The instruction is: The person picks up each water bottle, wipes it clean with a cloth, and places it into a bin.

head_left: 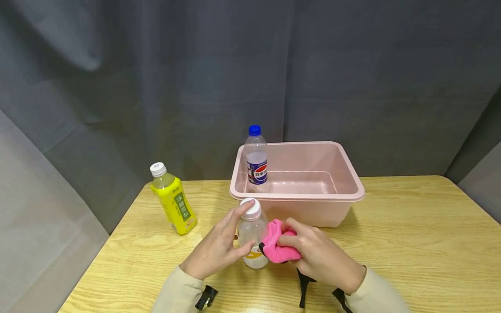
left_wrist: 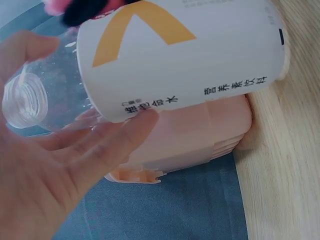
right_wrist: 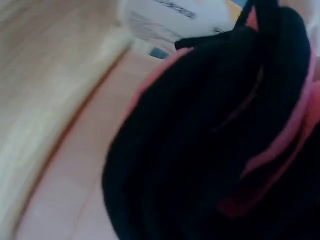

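A clear plastic bottle with a white cap stands on the table in the head view. My left hand grips it from the left, one finger up at the cap and the thumb across its front. The left wrist view shows the bottle's white label with an orange pattern, and fingers behind the bottle. My right hand holds a bunched pink cloth with black parts against the bottle's right side. Close up in the right wrist view, the cloth's dark side hides that hand.
Behind the hands is a pink plastic tub. A bottle with a blue cap and Pepsi label stands inside at its left end. On the left of the wooden table stands a yellow-labelled bottle. A grey curtain hangs behind.
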A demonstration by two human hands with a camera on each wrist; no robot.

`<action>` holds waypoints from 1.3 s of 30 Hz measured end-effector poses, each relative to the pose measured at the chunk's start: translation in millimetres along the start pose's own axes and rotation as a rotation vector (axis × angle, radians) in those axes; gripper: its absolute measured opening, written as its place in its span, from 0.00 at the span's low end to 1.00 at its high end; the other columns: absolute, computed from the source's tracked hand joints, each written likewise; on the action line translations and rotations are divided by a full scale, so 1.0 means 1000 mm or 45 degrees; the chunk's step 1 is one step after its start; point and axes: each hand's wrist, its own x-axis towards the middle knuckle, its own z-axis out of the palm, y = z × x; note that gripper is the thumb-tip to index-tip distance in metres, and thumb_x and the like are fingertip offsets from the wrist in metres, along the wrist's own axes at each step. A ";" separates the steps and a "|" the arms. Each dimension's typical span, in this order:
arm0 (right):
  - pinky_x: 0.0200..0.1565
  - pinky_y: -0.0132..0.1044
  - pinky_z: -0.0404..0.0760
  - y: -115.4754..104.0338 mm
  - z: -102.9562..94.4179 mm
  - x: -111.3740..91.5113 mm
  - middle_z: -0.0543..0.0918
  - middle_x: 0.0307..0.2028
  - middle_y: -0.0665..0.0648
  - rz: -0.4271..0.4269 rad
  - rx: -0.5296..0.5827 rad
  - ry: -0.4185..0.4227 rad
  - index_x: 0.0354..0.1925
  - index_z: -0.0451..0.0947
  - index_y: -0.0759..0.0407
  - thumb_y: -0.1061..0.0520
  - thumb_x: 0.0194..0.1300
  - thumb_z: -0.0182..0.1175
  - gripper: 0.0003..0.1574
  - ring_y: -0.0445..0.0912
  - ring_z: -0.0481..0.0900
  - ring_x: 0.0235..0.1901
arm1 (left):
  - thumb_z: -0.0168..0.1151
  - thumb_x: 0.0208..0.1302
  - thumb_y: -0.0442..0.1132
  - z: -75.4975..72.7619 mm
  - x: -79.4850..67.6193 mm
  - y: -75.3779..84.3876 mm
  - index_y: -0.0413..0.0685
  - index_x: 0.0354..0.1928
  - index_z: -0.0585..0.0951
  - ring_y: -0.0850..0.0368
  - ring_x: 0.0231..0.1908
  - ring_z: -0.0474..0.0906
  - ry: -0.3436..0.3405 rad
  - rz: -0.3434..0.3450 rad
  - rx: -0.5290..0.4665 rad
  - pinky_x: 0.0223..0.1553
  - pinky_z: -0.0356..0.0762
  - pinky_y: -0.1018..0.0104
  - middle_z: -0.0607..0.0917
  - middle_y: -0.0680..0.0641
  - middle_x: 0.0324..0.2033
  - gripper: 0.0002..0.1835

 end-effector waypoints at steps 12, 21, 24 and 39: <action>0.30 0.41 0.83 0.008 0.026 -0.011 0.83 0.42 0.58 0.136 -0.054 -0.403 0.35 0.87 0.53 0.76 0.36 0.67 0.27 0.43 0.79 0.28 | 0.73 0.61 0.33 -0.001 0.001 0.000 0.54 0.75 0.55 0.47 0.52 0.79 -0.010 -0.005 0.027 0.46 0.85 0.56 0.75 0.39 0.61 0.47; 0.34 0.39 0.84 0.007 0.013 -0.008 0.80 0.39 0.51 0.039 -0.090 -0.210 0.38 0.86 0.50 0.70 0.39 0.74 0.25 0.43 0.80 0.32 | 0.73 0.61 0.34 0.000 0.001 0.000 0.53 0.75 0.55 0.48 0.53 0.79 -0.012 0.001 0.042 0.51 0.83 0.53 0.76 0.39 0.60 0.46; 0.39 0.40 0.85 0.004 0.007 -0.002 0.80 0.42 0.50 0.018 -0.078 -0.042 0.40 0.86 0.52 0.71 0.39 0.76 0.27 0.43 0.80 0.37 | 0.73 0.61 0.34 0.000 0.000 0.000 0.53 0.75 0.55 0.48 0.52 0.80 -0.006 0.002 0.042 0.50 0.84 0.54 0.76 0.39 0.60 0.46; 0.60 0.27 0.72 -0.011 -0.004 0.010 0.77 0.55 0.67 0.131 0.325 0.600 0.54 0.82 0.62 0.43 0.75 0.56 0.26 0.52 0.77 0.54 | 0.72 0.58 0.31 0.001 0.002 0.002 0.51 0.74 0.56 0.47 0.55 0.79 0.007 0.069 0.015 0.54 0.82 0.51 0.76 0.40 0.60 0.46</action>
